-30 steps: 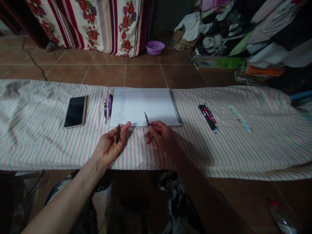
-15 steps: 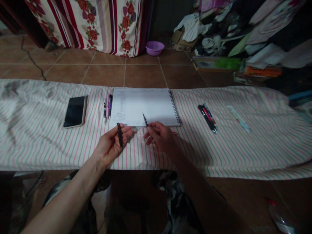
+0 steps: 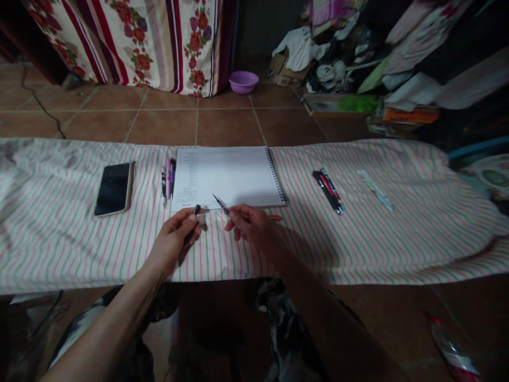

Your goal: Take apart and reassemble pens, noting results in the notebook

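Note:
My left hand point(image 3: 178, 229) is closed around a black pen barrel point(image 3: 197, 209), whose end sticks up past the thumb and fingertips. Most of the barrel is hidden in the fingers. Just to the right, my right hand point(image 3: 246, 222) pinches a slim dark pen refill point(image 3: 220, 203) with its pointed end up and to the left. The two pieces are apart, above the near edge of a white spiral notebook point(image 3: 234, 170) lying on the striped cloth point(image 3: 222, 254). A thin orange-pink item point(image 3: 274, 217) shows partly behind my right hand.
Several pens point(image 3: 167, 178) lie left of the notebook, with a phone point(image 3: 114, 189) farther left. More pens point(image 3: 328, 191) and a pale, narrow patterned item point(image 3: 375, 190) lie to the right. Beyond the cloth, a purple basin point(image 3: 244, 82) stands on the tiled floor.
My left hand has turned over from palm-up and closed its fingers around the barrel. The refill in my right hand has tilted further to the left. The whole view has shifted slightly.

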A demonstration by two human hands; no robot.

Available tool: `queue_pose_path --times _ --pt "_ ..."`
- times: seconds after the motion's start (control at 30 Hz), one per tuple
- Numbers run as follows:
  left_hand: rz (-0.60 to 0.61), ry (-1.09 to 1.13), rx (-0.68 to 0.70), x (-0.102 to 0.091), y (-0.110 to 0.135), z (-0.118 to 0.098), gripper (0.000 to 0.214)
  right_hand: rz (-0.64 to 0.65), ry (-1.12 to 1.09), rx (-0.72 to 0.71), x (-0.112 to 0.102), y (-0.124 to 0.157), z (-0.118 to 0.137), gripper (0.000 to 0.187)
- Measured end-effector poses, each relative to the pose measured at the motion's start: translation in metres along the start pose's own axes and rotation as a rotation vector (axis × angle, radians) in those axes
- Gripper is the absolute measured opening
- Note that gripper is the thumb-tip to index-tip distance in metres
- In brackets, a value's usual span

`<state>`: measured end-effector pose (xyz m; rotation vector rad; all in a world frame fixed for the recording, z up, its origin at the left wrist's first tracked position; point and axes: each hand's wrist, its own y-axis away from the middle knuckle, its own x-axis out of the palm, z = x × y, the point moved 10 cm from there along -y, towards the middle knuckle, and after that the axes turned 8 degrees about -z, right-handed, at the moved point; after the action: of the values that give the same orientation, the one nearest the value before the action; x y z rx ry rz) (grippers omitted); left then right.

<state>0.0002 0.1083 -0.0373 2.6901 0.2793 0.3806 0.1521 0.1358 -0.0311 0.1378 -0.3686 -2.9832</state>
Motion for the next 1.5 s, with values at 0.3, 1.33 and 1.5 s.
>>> queue_pose_path --times 0.3,1.33,1.5 --pt "-0.019 0.044 0.005 -0.008 0.0 0.001 0.028 0.058 -0.06 0.032 0.005 0.002 -0.001 0.019" --pt "-0.133 0.123 -0.021 -0.015 -0.003 0.005 0.031 0.026 -0.038 -0.058 0.01 0.003 0.002 0.013" --pt "-0.118 0.186 -0.012 -0.015 -0.005 0.004 0.026 0.0 0.033 -0.113 0.007 0.003 0.0 0.016"
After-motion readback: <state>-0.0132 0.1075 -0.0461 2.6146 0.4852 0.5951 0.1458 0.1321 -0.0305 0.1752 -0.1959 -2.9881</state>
